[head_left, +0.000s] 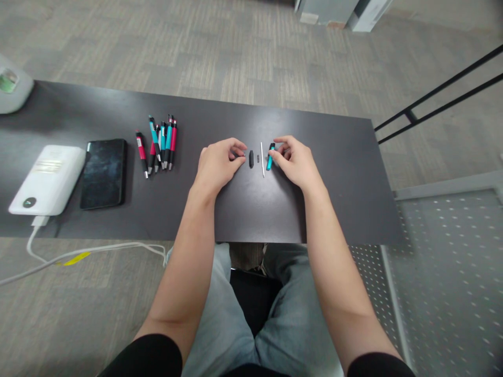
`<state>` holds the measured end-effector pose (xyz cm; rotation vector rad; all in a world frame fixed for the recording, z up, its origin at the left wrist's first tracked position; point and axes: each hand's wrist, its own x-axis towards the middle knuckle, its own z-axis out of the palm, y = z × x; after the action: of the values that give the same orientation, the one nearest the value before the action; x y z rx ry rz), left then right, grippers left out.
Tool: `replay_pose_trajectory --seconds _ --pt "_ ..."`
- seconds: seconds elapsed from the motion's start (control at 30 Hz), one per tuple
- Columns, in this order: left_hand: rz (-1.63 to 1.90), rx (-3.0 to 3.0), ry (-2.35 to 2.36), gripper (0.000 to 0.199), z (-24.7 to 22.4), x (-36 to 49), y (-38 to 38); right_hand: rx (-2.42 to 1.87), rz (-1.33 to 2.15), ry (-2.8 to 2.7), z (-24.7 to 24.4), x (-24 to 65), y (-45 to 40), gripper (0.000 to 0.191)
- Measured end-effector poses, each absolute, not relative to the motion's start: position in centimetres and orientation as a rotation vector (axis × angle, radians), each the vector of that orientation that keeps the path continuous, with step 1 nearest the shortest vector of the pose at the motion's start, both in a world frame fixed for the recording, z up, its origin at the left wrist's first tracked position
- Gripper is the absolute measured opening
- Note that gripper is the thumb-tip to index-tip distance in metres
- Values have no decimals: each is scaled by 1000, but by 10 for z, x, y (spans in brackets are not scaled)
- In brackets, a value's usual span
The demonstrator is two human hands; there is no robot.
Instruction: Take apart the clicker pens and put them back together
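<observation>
In the head view, a dark table runs across, its near edge in front of the person's lap. Both hands are over it, right of the middle of the surface, a little closer to the far edge than to the near one.

The left hand has its fingers curled and its thumb and fingertips close together; whether a small piece is pinched there I cannot tell. Just beside those tips, pen parts lie in a row towards the right edge: a black grip, a tiny dark piece, a thin silver rod and a teal barrel. The right hand is bent around the barrel's far end, thumb over it; I cannot tell whether it grips.

Well to the left, a pile of teal, red and black pens lies nearer the far edge, a red pen just beside it. Towards the near-left part are a black phone and a white power bank, whose cable hangs past the near edge.
</observation>
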<state>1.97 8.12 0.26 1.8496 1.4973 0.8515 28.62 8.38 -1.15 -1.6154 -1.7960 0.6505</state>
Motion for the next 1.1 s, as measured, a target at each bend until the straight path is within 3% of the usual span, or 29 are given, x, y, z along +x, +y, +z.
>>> replay_pose_trajectory --seconds 0.23,0.37,0.6,0.8,0.97,1.1 --pt "850 1904 1532 29 6 19 79 -1582 671 -1814 -12 286 84 25" --pt "908 1918 1642 14 22 28 72 -1623 645 -1800 -12 281 83 32" --pt "743 2002 1618 23 31 56 50 -1641 628 -1843 -7 284 82 44" --pt "670 2006 1715 24 19 75 42 -1858 554 -1889 8 309 71 40" --pt "497 1996 1716 14 30 79 39 -1895 554 -1888 13 334 60 38" --pt "325 2025 1707 11 39 85 34 -2097 600 -1809 23 343 50 48"
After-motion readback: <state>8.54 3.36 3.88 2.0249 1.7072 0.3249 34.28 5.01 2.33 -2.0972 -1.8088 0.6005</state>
